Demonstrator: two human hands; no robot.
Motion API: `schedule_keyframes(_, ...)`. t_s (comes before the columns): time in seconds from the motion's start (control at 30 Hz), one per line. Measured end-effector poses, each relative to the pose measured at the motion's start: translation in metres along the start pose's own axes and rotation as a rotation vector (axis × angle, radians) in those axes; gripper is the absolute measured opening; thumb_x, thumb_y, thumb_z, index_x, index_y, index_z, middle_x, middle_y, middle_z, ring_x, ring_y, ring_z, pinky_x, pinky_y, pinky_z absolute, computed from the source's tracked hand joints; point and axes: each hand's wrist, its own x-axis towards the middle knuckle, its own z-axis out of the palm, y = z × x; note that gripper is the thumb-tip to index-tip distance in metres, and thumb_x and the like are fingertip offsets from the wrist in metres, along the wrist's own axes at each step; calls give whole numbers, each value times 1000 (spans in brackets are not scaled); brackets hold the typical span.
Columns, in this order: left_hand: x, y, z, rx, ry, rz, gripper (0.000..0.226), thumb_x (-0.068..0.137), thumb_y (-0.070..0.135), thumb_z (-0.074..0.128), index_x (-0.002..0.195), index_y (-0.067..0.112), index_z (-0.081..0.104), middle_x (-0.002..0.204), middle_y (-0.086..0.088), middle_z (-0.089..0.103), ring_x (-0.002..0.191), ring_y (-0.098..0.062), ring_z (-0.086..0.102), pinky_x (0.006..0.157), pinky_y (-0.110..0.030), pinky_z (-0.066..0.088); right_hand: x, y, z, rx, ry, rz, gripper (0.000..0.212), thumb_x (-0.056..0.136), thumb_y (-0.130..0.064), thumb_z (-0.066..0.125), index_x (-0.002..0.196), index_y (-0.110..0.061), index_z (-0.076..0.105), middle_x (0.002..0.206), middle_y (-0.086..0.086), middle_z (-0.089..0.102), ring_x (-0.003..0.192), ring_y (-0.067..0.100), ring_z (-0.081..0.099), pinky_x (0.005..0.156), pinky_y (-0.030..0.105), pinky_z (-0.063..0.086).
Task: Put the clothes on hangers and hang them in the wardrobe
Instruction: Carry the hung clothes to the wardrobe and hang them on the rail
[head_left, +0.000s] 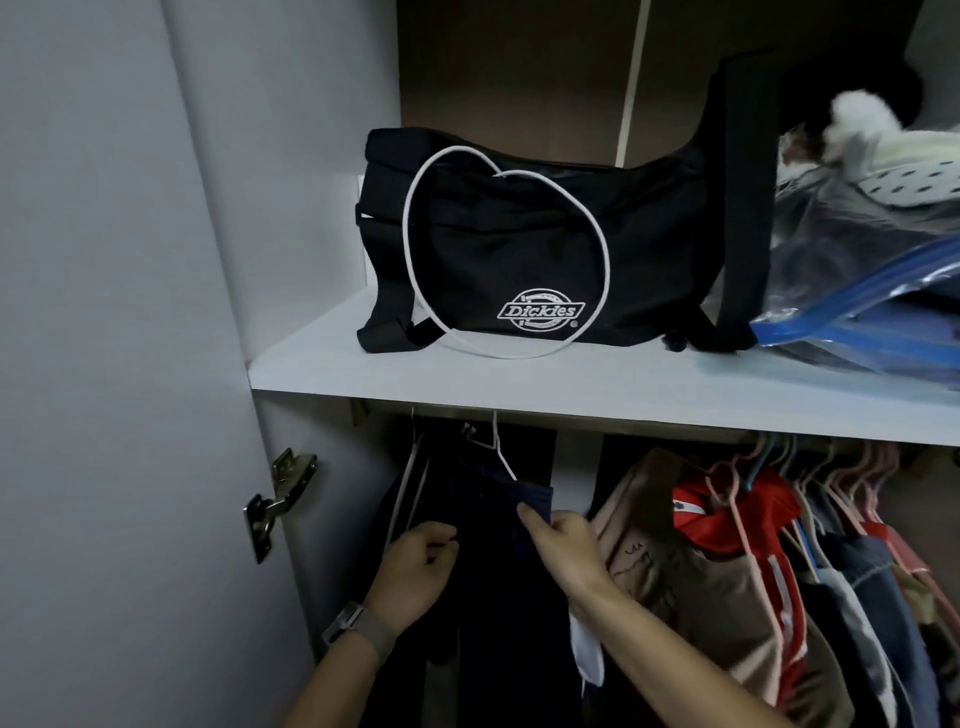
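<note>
While the dark navy cloth garment (498, 519) hangs from a thin white wire hanger (497, 447) at the left end of the wardrobe, just under the white shelf (519, 384), both hands are on it. The right hand (563, 545) is pinched on the garment's upper right edge, thumb on top. The left hand (423, 561), with a grey watch strap at the wrist, is curled at the fabric's left side; its fingers look closed on the cloth, though the dark folds make that hard to confirm.

That fabric looks soft and light, the sort that slumps and slides rather than holding a shape, so I judge the best hold to be high up, near the hanger's shoulders, where the wire gives some stiffness. The wire hanger itself seems thin and apt to tip if the weight sits unevenly.

Room is tight overhead: the hook sits right beneath the shelf's front edge, so there is little lift available. To the left, the pale wardrobe door (130, 364) with its metal hinge (280, 499) stands near. To the right there is a narrow gap, then a crowded row of beige, red and blue clothes on pink hangers (779, 545). Up on the shelf a black canvas bag with a white cord (519, 249) and a clear plastic storage bag with a blue seal (857, 291) sit well clear of the hands.
</note>
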Motion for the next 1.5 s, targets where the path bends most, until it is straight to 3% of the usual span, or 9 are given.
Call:
schedule_keyframes(0.23,2,-13,-15,-69,95,-12,13,94,10,54,102,17,61,92,11,62,81,6,56,67,1,39,25,8,61,-148,4,-118,50,101,-28,51,54,-20,37,46,-7,36,34,6,37,39,19,22)
schedule_keyframes(0.53,2,-32,-29,2,140,-47,30,92,7,55,79,34,57,84,17,63,74,7,61,67,0,40,52,39,116,-259,-323,-43,41,103,-30,43,64,-17,41,58,0,43,50,12,41,49,26,33)
schedule_keyframes(0.7,2,-41,-28,183,210,-11,15,88,7,60,99,12,68,100,-2,64,89,-6,63,78,-6,38,48,26,100,-277,-549,56,25,101,-37,46,89,-16,51,75,0,54,63,8,52,47,17,43)
schedule_keyframes(0.8,0,-36,-28,282,235,63,18,87,8,60,104,8,68,105,-7,62,95,-18,61,81,-10,35,38,26,73,-299,-614,110,36,97,-56,43,107,-23,51,92,-3,62,81,10,59,58,18,50)
schedule_keyframes(0.97,3,4,-4,395,199,253,28,91,17,57,117,9,61,115,-8,58,105,-23,57,87,-30,49,15,56,1,-474,-548,63,24,97,-47,50,98,-25,59,94,-6,63,83,10,59,65,19,48)
schedule_keyframes(1.07,10,30,37,477,33,320,34,96,29,48,128,17,52,126,-2,52,115,-19,49,93,-33,47,-9,86,-56,-657,-384,101,13,90,-35,55,89,-23,60,100,0,64,96,17,62,83,27,48)
schedule_keyframes(1.2,2,59,108,546,-216,405,35,93,32,46,125,19,53,126,-2,51,118,-23,47,95,-36,43,-57,130,-133,-771,-194,256,12,81,-32,54,77,-20,55,107,11,67,103,27,64,77,29,46)
schedule_keyframes(1.37,-36,98,199,464,-481,633,41,78,34,52,115,18,62,113,-4,59,109,-26,54,96,-35,44,-146,168,-220,-808,42,408,39,87,-44,60,116,-18,58,117,4,63,112,26,60,86,32,49)
schedule_keyframes(1.5,-82,138,257,413,-607,744,42,77,34,54,113,15,62,112,-5,58,107,-26,56,96,-36,44,-224,190,-273,-777,185,559,47,82,-45,65,121,-20,54,125,5,61,116,26,58,91,35,50)
